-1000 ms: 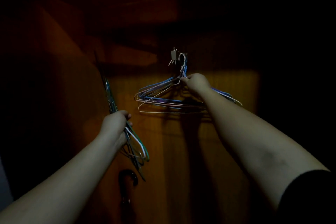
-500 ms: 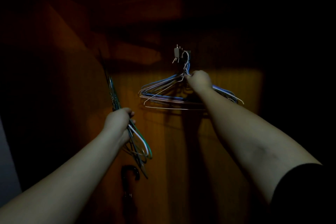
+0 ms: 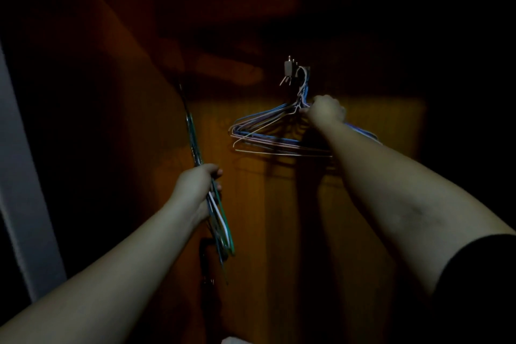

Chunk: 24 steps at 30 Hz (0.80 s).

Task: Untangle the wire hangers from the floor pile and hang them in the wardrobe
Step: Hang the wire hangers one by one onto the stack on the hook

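Here, deep in a dim wardrobe, the right hand is reaching up and far, its fingers curling round the necks of the hung hangers just below a metal hook fixed to the back panel. Those hangers, blue, pink and pale wire, are dangling from the hook in a fanned bunch, their lower bars spreading left and right of the hand. The left hand is sitting nearer and to the left, gripping a second bunch of hangers edge-on; that bunch is running up and down through the fist, with green and white loops showing below it. A pale strip is standing along the far left edge. A dark sleeve is covering the right upper arm.
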Available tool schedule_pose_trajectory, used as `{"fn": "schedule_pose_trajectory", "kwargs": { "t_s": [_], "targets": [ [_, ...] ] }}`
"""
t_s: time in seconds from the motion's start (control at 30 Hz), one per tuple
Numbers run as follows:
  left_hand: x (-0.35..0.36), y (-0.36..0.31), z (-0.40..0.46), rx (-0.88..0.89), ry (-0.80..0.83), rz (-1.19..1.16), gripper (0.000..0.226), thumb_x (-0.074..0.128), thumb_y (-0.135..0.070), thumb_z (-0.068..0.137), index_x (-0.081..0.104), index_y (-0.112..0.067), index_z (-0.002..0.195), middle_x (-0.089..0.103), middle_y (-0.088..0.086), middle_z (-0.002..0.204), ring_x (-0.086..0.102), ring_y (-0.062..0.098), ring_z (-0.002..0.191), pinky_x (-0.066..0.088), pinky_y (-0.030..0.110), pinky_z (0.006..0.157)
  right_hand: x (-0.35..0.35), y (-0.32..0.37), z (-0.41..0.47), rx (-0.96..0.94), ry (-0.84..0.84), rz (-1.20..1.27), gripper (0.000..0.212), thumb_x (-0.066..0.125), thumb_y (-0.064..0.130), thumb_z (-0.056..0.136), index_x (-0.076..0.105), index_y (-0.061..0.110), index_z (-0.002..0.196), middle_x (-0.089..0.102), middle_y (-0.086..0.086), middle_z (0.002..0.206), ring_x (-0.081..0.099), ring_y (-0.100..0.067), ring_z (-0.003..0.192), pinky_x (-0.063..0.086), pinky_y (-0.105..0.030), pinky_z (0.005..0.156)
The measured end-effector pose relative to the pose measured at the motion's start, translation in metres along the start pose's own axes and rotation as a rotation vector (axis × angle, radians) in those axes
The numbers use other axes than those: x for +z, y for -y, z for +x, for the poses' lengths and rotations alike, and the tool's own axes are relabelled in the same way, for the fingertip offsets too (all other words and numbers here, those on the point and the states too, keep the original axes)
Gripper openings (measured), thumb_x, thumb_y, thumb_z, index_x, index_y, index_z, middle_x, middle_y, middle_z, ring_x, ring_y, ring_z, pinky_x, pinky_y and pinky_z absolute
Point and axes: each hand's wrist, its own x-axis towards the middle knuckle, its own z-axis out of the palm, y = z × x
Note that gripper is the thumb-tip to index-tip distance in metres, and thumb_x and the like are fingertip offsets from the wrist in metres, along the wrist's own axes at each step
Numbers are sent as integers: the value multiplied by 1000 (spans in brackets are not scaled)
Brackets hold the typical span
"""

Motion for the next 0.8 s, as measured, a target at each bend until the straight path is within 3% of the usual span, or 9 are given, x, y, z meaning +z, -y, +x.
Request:
{"fn": "schedule_pose_trajectory", "kwargs": {
  "t_s": [0.13, 0.23, 0.33, 0.4, 0.53, 0.63, 0.8],
  "targets": [
    [-14, 11, -12, -15, 67, -25, 21, 53, -22, 99, 57, -9, 83, 42, 0, 53, 38, 8, 36, 28, 17, 34, -6, 3, -15, -32, -82, 15, 44, 57, 45, 93, 59, 10, 118, 56, -15, 122, 51, -34, 114, 40, -44, 92],
    [-37, 25, -14, -22, 139, -69, 21, 53, -24, 98, 56, -10, 82, 42, -2, 48, 38, 8, 35, 28, 18, 37, -2, 17, -49, -99, -167, 258, 34, 53, 40, 95, 60, 8, 103, 58, -16, 113, 54, -34, 106, 42, -41, 87],
    [-61, 44, -9, -92, 196, -134, 25, 49, -27, 98, 50, -11, 79, 41, -2, 37, 36, 9, 27, 29, 17, 31, 16, 38, -109, -271, 30, 505, 26, 55, 33, 96, 62, 9, 89, 64, -10, 94, 58, -25, 88, 39, -33, 71],
    [-75, 57, -13, -124, 239, -164, 23, 49, -26, 95, 48, -11, 78, 42, -1, 35, 34, 10, 24, 29, 16, 30, 33, 48, -155, -383, 243, 537, 24, 55, 33, 97, 66, 11, 96, 65, -4, 94, 58, -18, 88, 40, -31, 71],
    [-90, 81, -34, -81, 311, -213, 14, 56, -22, 86, 53, -10, 79, 50, 0, 55, 35, 9, 28, 26, 14, 32, 68, 57, -232, -405, 568, 691, 19, 53, 38, 98, 66, 26, 102, 62, 14, 92, 56, -4, 86, 40, -17, 69],
    [-98, 96, -45, -90, 284, -217, 8, 50, -15, 95, 51, -8, 91, 55, 0, 64, 33, 9, 27, 25, 12, 32, 92, 60, -268, -327, 636, 826, 15, 54, 36, 98, 64, 26, 101, 61, 12, 96, 55, -3, 88, 40, -17, 68],
    [-110, 111, -62, -161, 307, -178, 20, 56, -18, 84, 55, -6, 100, 56, 3, 67, 32, 10, 26, 23, 12, 34, 112, 63, -298, -297, 637, 911, 18, 57, 32, 97, 61, 25, 113, 52, 10, 115, 50, -2, 106, 35, -1, 77]
  ]
}}
